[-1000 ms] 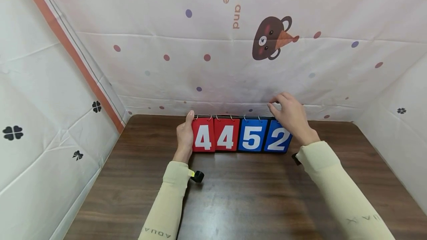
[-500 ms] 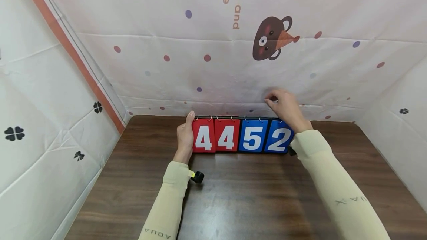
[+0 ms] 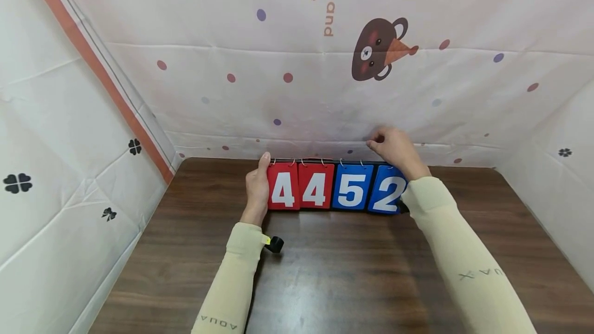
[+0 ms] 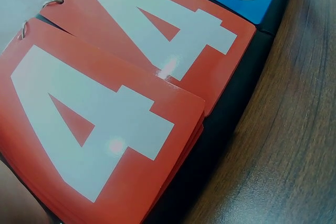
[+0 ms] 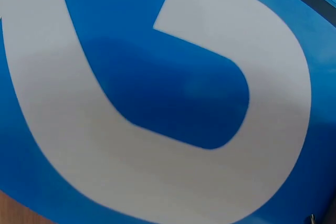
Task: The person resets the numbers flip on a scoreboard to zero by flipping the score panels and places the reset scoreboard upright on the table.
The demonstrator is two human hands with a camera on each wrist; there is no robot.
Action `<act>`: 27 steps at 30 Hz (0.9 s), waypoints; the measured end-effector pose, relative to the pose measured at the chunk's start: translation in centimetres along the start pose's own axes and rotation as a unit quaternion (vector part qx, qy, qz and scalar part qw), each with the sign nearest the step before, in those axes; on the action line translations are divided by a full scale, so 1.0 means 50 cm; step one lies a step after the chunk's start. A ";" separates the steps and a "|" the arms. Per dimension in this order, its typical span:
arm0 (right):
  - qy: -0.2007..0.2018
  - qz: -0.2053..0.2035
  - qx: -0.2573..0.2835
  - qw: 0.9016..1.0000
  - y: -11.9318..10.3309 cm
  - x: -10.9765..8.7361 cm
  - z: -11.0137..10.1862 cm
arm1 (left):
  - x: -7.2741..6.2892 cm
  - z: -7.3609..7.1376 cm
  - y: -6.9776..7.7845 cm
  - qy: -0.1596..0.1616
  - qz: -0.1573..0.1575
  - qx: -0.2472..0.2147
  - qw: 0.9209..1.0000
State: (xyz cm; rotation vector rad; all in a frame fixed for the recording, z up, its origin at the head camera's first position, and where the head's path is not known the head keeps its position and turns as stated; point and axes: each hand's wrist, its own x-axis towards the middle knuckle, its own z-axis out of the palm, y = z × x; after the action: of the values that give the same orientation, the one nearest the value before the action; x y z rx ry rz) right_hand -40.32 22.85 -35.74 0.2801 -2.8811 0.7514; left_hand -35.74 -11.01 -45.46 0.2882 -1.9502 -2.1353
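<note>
A flip scoreboard stands at the table's back edge, showing red cards reading 4 and 4 and blue cards reading 5 and 2, all hung on metal rings. My left hand grips its left end, thumb upright beside the first red card. Over the top right corner is my right hand, thumb and index finger curled toward each other with nothing visible between them; its other fingers are hidden. In the right wrist view, the blue card with the 2 fills almost everything.
The dark wooden table spreads out in front of the scoreboard. Close behind is a pale printed cloth wall, with further cloth walls on the left and right. A small black device sits on the left wrist.
My right hand has shifted a little left above the scoreboard, its forearm following. The left hand keeps its grip and the four numbers stay the same.
</note>
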 end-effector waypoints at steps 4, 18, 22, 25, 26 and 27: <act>-0.004 0.004 -0.003 1.000 0.000 0.002 -0.003 | 0.001 0.000 0.003 -0.004 0.012 0.000 1.000; -0.114 0.075 -0.021 0.990 -0.011 0.029 -0.007 | 0.008 -0.006 0.007 0.000 0.021 -0.004 1.000; -0.151 0.100 -0.040 0.983 -0.010 0.029 -0.008 | 0.007 -0.003 0.006 -0.002 0.018 -0.004 1.000; -0.170 0.118 -0.058 0.977 -0.012 0.028 -0.007 | 0.008 -0.002 0.005 -0.003 0.016 -0.004 1.000; -0.176 0.122 -0.062 0.975 -0.012 0.028 -0.007 | 0.008 -0.001 0.005 -0.003 0.017 -0.004 1.000; -0.184 0.127 -0.068 0.972 -0.013 0.029 -0.006 | 0.009 -0.001 0.004 -0.003 0.017 -0.004 1.000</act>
State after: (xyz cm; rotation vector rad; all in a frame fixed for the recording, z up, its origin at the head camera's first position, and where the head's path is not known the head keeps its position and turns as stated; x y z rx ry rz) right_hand -41.54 22.25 -34.91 0.0342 -3.3488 0.5858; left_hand -36.13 -11.22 -45.25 0.2456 -1.9348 -2.1252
